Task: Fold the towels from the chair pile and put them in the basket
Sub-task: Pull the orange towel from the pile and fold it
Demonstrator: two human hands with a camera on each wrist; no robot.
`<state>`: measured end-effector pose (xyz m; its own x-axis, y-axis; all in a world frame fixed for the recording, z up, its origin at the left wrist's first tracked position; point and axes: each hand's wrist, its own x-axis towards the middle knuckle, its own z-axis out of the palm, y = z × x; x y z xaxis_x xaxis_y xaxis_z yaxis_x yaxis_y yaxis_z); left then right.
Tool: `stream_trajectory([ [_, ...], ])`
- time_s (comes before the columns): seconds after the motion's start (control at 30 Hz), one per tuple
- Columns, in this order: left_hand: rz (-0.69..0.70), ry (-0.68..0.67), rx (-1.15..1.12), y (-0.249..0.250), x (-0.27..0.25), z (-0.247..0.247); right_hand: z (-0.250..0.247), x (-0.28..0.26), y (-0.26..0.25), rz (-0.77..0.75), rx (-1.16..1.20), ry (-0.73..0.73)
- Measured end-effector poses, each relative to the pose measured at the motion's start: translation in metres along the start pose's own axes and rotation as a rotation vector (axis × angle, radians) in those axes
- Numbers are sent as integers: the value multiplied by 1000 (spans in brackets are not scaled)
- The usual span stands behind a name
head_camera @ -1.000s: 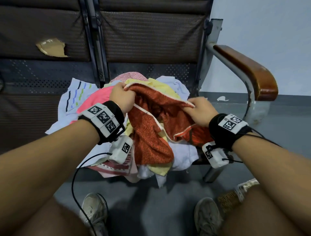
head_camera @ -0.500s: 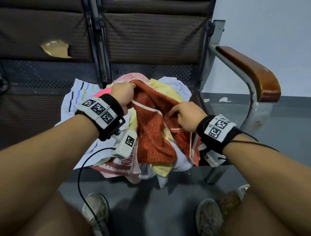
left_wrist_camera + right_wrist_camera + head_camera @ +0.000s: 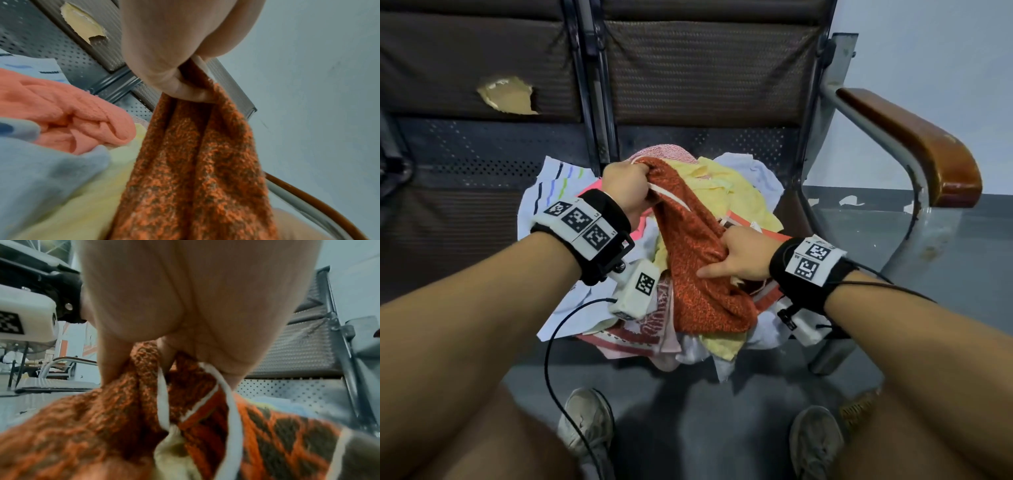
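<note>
An orange-brown towel [image 3: 698, 260] with a white hem lies on top of the towel pile [image 3: 726, 195] on the chair seat. My left hand [image 3: 625, 185] grips its far upper end; in the left wrist view the hand [image 3: 185, 53] pinches the bunched towel [image 3: 197, 162], which hangs down from it. My right hand [image 3: 743, 258] grips the towel lower down at its right side, thumb lying along the cloth. The right wrist view has my right hand [image 3: 185, 313] clutching the towel [image 3: 144, 418] and its white hem. The basket is not in view.
The pile holds yellow [image 3: 739, 192], pink [image 3: 640, 222], white striped [image 3: 551, 192] and light blue [image 3: 753, 171] towels. A wooden armrest [image 3: 914, 144] on a metal frame stands to the right. The dark chair back [image 3: 705, 75] is behind. My shoes [image 3: 585, 421] rest on the grey floor.
My right hand has moved left and down along the towel toward my left hand, bunching the cloth. The left hand has kept its grip at the far end.
</note>
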<state>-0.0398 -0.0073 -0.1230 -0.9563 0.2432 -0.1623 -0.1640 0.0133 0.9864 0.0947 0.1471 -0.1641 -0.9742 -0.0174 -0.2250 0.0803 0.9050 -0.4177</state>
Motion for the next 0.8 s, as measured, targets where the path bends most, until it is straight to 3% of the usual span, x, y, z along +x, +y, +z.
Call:
stream_trajectory([
  [0.1, 33, 150, -21, -4, 11, -10, -7, -2, 8, 28, -33, -6],
  [0.17, 60, 211, 8, -6, 14, -13, -17, -6, 12, 69, -82, 105],
  [0.23, 82, 230, -9, -8, 16, -14, -34, -10, 17, 116, -118, 424],
  [0.3, 103, 167, -40, -10, 17, -13, -49, -14, 24, 110, -27, 780],
  [0.37, 118, 118, -35, -10, 16, -9, -56, -17, 30, 48, 88, 900],
  [0.43, 111, 118, -57, -8, 16, -9, -52, -20, 34, 28, 77, 774],
  [0.53, 100, 135, -77, -8, 17, -10, -36, -27, 46, 108, -64, 368],
  [0.6, 106, 162, -30, -10, 17, -11, -25, -29, 55, 170, -97, 190],
  [0.7, 72, 150, 24, -12, 16, -11, -25, -32, 65, 199, -58, 248],
  [0.8, 23, 47, 46, -18, 17, -15, -26, -37, 73, 181, 62, 301],
])
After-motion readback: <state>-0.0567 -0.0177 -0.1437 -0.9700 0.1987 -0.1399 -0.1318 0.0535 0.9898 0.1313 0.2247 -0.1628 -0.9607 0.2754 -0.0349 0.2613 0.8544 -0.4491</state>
